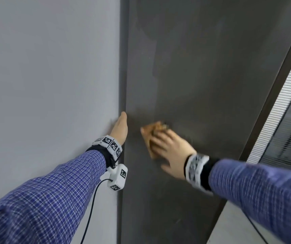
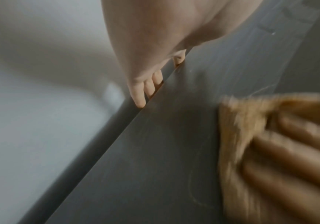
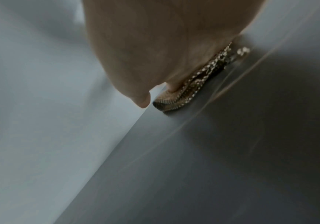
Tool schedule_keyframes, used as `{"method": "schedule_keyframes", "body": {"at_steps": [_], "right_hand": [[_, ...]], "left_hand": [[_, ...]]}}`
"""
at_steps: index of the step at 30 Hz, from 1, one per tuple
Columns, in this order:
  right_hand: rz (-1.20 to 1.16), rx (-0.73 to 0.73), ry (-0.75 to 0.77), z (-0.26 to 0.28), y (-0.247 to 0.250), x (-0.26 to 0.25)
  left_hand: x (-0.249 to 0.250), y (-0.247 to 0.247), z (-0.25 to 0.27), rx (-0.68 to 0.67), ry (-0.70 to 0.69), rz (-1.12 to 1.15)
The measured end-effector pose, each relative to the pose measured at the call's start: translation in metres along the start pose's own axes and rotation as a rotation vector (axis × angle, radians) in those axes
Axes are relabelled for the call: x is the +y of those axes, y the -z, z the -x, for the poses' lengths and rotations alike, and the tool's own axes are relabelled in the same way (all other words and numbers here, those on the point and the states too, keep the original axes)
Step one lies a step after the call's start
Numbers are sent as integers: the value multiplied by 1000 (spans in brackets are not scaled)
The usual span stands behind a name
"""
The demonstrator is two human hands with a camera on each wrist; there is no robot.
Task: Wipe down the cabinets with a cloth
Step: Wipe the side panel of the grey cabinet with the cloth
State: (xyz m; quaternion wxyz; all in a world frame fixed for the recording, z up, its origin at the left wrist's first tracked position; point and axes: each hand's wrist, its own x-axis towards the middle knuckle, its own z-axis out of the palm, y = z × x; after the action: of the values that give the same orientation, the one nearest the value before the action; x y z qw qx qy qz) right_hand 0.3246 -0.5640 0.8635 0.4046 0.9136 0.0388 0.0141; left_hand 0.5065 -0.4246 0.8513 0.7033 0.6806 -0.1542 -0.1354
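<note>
Tan-orange woven cloth (image 1: pixel 153 136), folded into a flat pad, lay pressed against the dark grey matte cabinet door (image 1: pixel 202 71); edges looked blurred in the head view. Right wrist view showed its layered, ribbed fold (image 3: pixel 176 98) flat on the panel. Right hand (image 1: pixel 172 152) lay on the cloth with fingers spread and nearly straight, palm pressing it to the door, thumb off the cloth below. Faint streaks marked the door surface around the cloth. Left of the cloth, left hand (image 1: pixel 121 128) met the door's left edge; left wrist view showed its fingers (image 2: pixel 149 86) hooked behind that edge, gripping it. Beyond that edge stood a pale grey wall (image 1: pixel 49 76). Right of the door, slatted window blinds (image 1: pixel 289 106) were visible. Both arms wore blue checked sleeves (image 1: pixel 53 196).
</note>
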Motion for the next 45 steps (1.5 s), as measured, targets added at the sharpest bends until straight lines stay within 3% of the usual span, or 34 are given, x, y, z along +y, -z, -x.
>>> {"method": "schedule_keyframes", "body": {"at_steps": [3, 7, 9, 12, 14, 17, 20, 24, 29, 32, 36, 39, 41, 45], "right_hand": [[8, 251, -191, -31, 64, 58], [24, 314, -400, -61, 117, 90], [33, 316, -377, -71, 107, 74], [12, 304, -221, -82, 62, 19], [12, 204, -124, -87, 27, -26], [43, -15, -33, -81, -23, -89], [13, -121, 1, -64, -59, -116], [42, -78, 12, -52, -63, -101], [-14, 89, -64, -35, -8, -34], [-30, 253, -146, -23, 28, 20], [-3, 325, -298, -3, 52, 64], [-13, 334, -320, 10, 36, 51], [-42, 314, -231, 19, 6, 25], [-135, 67, -32, 52, -73, -44]], "left_hand": [[11, 1, 2, 22, 15, -11], [24, 7, 13, 0, 14, -24], [20, 9, 8, -22, -10, -12], [13, 10, 3, -61, -33, 11], [6, 8, 0, -82, -43, 27], [-16, 6, -4, -90, 60, 56], [-28, 5, 0, -95, 110, 20], [-40, 1, -1, -26, 78, -81], [-15, -8, 2, 29, 24, -259], [7, -13, 2, 81, 6, -289], [22, -18, 3, 130, -6, -295], [17, -23, 4, 153, -14, -302], [5, -25, 4, 172, -9, -303], [-25, -28, 2, 180, -29, -322]]}}
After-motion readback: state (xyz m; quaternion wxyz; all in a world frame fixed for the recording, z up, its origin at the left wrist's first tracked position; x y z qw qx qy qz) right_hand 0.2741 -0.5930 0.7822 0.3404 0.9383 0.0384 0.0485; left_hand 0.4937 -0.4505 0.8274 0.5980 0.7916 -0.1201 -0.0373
